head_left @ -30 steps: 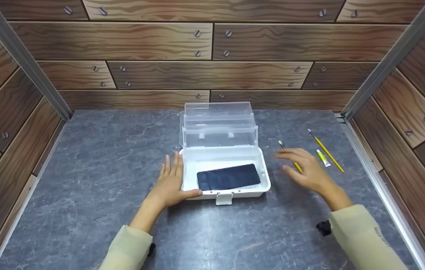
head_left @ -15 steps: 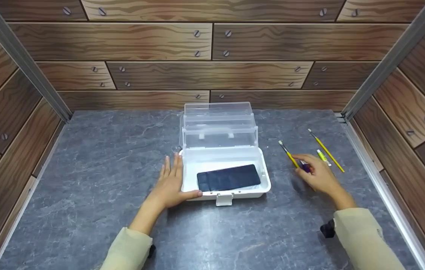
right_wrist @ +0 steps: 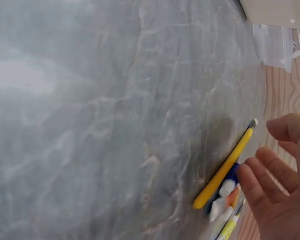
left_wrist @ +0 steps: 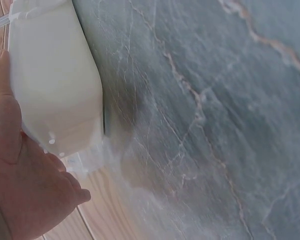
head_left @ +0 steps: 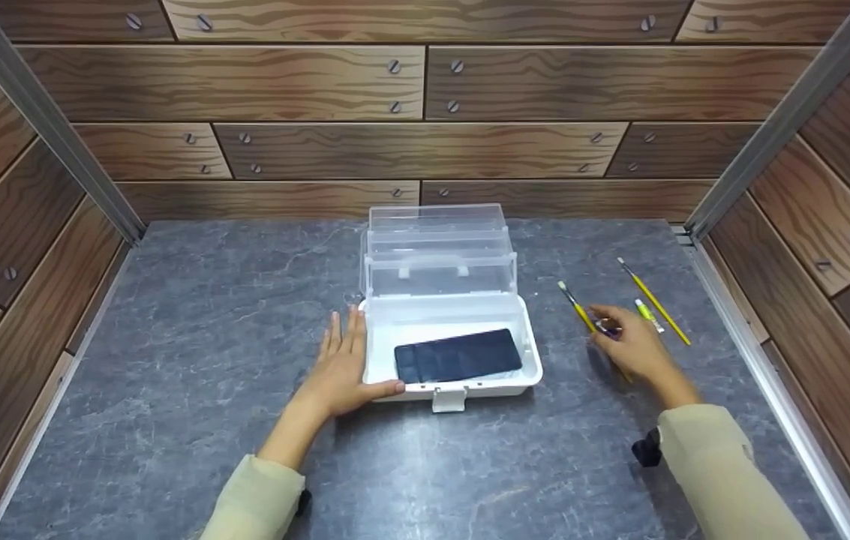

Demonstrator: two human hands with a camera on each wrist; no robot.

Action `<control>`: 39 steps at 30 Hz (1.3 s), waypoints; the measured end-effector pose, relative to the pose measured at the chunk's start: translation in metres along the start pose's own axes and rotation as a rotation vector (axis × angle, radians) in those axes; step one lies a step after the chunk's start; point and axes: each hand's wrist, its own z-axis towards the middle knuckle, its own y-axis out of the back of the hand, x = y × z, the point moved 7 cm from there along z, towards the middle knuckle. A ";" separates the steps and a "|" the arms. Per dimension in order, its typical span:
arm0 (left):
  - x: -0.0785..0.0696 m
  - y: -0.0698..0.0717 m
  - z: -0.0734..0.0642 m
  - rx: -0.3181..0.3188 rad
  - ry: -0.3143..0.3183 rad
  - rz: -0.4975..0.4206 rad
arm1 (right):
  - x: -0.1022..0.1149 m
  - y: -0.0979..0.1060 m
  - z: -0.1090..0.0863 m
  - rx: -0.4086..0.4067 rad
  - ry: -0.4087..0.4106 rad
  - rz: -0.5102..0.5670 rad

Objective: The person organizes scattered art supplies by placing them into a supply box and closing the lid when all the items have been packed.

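Observation:
A white plastic box (head_left: 532, 341) stands mid-table, its clear tiered lid (head_left: 436, 277) raised at the back. Inside it lies a dark smartphone (head_left: 458, 356). My left hand (head_left: 331, 379) rests along the box's left side, fingers straight, thumb on the front rim. To the right of the box, my right hand (head_left: 635, 341) hovers with bent fingers over a yellow-handled paintbrush (right_wrist: 225, 167) and small paint tubes. A blue tube (right_wrist: 228, 186) with a white cap is nearest its fingertips. A gap shows between thumb and fingers, and neither appears to grip anything.
Farther right lie a yellow-green paint tube (head_left: 649, 316) and a second yellow paintbrush (head_left: 654, 301). Metal rails (head_left: 770, 375) edge the table, with wood-patterned walls (head_left: 425, 82) at the back and sides.
My right hand has moved right and slightly down from above the nearer paintbrush, uncovering much of it, then shifted a little left. My left hand and the box have stayed put.

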 end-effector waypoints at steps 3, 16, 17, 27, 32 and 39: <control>0.000 -0.001 -0.001 0.005 0.000 0.004 | 0.000 0.000 0.004 0.028 -0.046 -0.004; 0.000 -0.002 0.000 0.012 -0.005 -0.002 | -0.010 0.002 0.018 0.179 -0.333 0.183; -0.001 -0.002 0.001 0.013 -0.009 -0.003 | -0.011 0.003 0.018 0.197 -0.371 0.216; 0.000 0.000 0.001 0.010 -0.009 0.011 | -0.011 -0.002 0.023 0.314 -0.503 0.320; 0.000 0.000 0.001 0.013 -0.005 0.005 | -0.010 -0.003 0.026 0.292 -0.486 0.284; -0.001 0.000 0.000 0.025 0.002 -0.003 | -0.013 -0.004 0.028 0.261 -0.461 0.196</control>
